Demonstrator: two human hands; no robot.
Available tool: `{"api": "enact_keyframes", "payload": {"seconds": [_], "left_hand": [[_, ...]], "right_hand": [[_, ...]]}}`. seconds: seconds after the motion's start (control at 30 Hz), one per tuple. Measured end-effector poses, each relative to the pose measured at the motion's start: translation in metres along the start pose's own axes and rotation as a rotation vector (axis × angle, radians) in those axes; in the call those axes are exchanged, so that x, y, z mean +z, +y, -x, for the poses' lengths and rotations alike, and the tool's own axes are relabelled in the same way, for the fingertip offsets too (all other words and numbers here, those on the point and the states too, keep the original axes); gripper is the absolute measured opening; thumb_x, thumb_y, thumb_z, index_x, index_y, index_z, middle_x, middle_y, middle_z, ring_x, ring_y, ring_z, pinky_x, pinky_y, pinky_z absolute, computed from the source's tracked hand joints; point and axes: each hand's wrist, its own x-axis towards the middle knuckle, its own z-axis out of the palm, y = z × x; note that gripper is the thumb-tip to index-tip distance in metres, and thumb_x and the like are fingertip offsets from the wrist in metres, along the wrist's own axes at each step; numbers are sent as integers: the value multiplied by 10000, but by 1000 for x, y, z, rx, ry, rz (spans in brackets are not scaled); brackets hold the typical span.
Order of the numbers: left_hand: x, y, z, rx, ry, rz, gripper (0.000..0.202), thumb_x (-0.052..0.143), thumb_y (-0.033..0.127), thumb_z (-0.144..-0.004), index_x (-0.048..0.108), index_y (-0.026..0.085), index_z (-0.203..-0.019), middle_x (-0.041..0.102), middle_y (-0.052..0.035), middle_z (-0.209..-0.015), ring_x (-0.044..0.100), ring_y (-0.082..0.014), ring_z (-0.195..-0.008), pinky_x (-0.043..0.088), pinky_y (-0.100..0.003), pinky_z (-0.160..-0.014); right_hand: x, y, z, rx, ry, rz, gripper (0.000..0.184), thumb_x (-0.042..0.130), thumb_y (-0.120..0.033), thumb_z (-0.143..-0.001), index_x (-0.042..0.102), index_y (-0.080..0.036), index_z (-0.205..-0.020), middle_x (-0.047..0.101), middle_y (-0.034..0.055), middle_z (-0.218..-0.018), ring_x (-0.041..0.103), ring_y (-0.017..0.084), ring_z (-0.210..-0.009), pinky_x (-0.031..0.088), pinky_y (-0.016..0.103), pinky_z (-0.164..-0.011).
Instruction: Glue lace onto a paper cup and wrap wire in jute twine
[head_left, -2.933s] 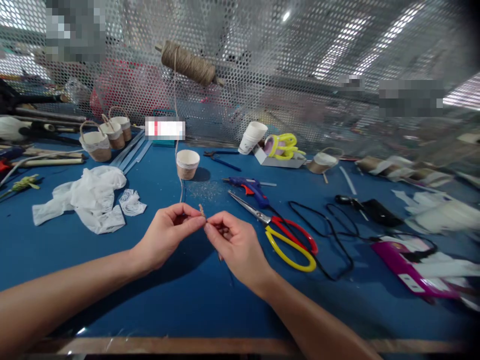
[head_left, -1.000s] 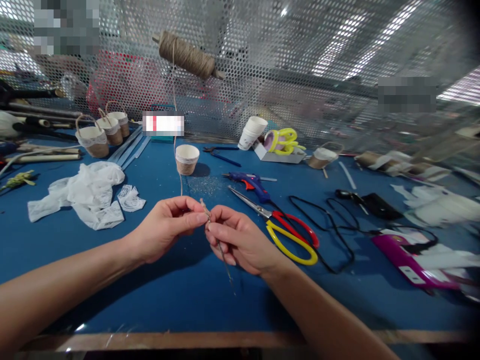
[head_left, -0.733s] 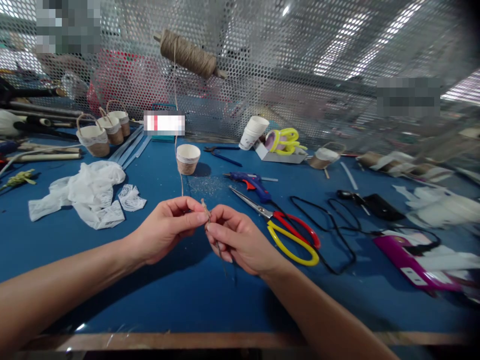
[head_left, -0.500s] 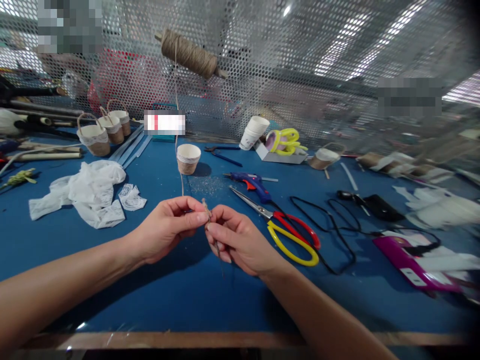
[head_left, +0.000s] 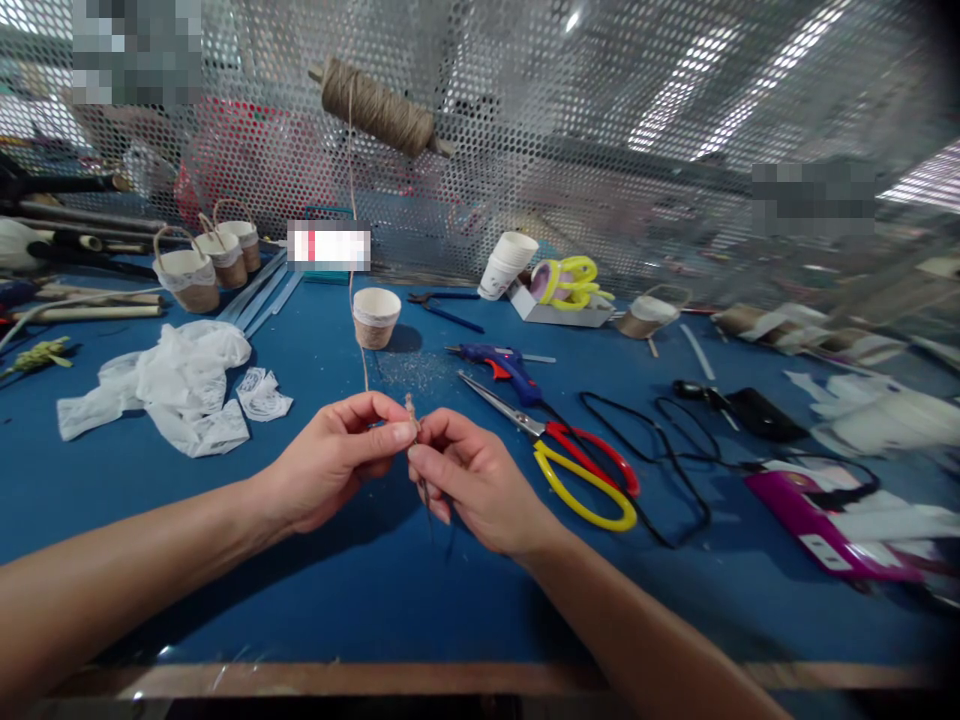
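Thumb and fingers of my left hand (head_left: 349,450) pinch a thin piece wound with twine (head_left: 410,407), whose core I cannot make out. My right hand (head_left: 472,475) closes on the same piece just below, and a thin dark end hangs beneath its fingers. A strand of twine (head_left: 352,180) comes down from the spool (head_left: 375,107) on the mesh and runs behind my left hand. Beyond the hands stands a small paper cup (head_left: 376,320) with a brown wrap and pale trim. Scissors (head_left: 577,460) with red and yellow handles lie right of my right hand.
A blue glue gun (head_left: 501,368) with a looping black cord and pliers (head_left: 450,308) lie behind the scissors. White lace (head_left: 169,380) is heaped at the left, near several handled cups (head_left: 191,280). Stacked cups (head_left: 508,265) lean by a white box. A purple case (head_left: 817,530) is at the right.
The hanging end under my right hand has swung slightly left, and the right fingers have shifted a little on the twine-wound piece. My left hand keeps its pinch.
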Motion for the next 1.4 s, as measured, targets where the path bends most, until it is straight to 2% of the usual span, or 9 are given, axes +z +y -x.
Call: {"api": "enact_keyframes", "payload": {"seconds": [0.27, 0.53, 0.6, 0.77, 0.83, 1.1, 1.4], "left_hand": [[-3, 0, -2, 139, 23, -152, 188, 731, 237, -661, 574, 135, -656, 532, 47, -598, 377, -28, -494, 273, -168, -468], [1, -1, 0, 119, 94, -152, 197, 746, 235, -634, 579, 130, -639, 512, 52, -580, 369, -26, -489, 271, -165, -464], [0, 0, -1, 98, 77, -132, 192, 745, 231, -637, 581, 132, -639, 513, 53, -580, 371, -24, -488, 266, -164, -464], [-2, 4, -2, 38, -41, -87, 200, 755, 244, -622, 586, 138, -640, 576, 26, -660, 473, -54, -547, 300, -188, -494], [-4, 4, -3, 31, -62, -90, 202, 758, 248, -617, 590, 139, -643, 591, 20, -675, 495, -65, -558, 313, -199, -508], [-3, 4, -4, 111, 32, -190, 190, 740, 227, -636, 577, 131, -617, 548, 36, -589, 401, -43, -503, 264, -194, -474], [1, -4, -2, 106, 126, -157, 214, 752, 231, -617, 568, 124, -642, 554, 39, -629, 400, -30, -502, 285, -178, -477]], "right_hand": [[2, -8, 3, -24, 75, 213, 150, 578, -283, -771, 474, -184, -730, 474, -82, -561, 431, 27, -362, 337, 167, -352], [6, -9, 7, -118, 191, 405, 117, 570, -261, -779, 500, -184, -725, 455, -62, -562, 404, 40, -411, 335, 182, -378], [4, -9, 6, -99, 169, 378, 118, 584, -258, -770, 504, -183, -728, 464, -59, -575, 404, 37, -419, 332, 175, -374], [-5, -10, 2, 36, -48, 102, 142, 592, -295, -766, 511, -178, -768, 531, -47, -617, 440, 34, -402, 361, 165, -353], [-7, -10, 1, 57, -78, 40, 148, 594, -294, -766, 505, -177, -751, 537, -52, -602, 435, 29, -380, 347, 155, -335], [1, -14, 5, -12, 75, 259, 134, 576, -282, -772, 499, -177, -737, 488, -73, -554, 440, 30, -369, 358, 169, -363], [8, -5, 9, -134, 219, 533, 119, 551, -272, -801, 529, -189, -718, 456, -60, -505, 435, 59, -392, 354, 195, -375]]}}
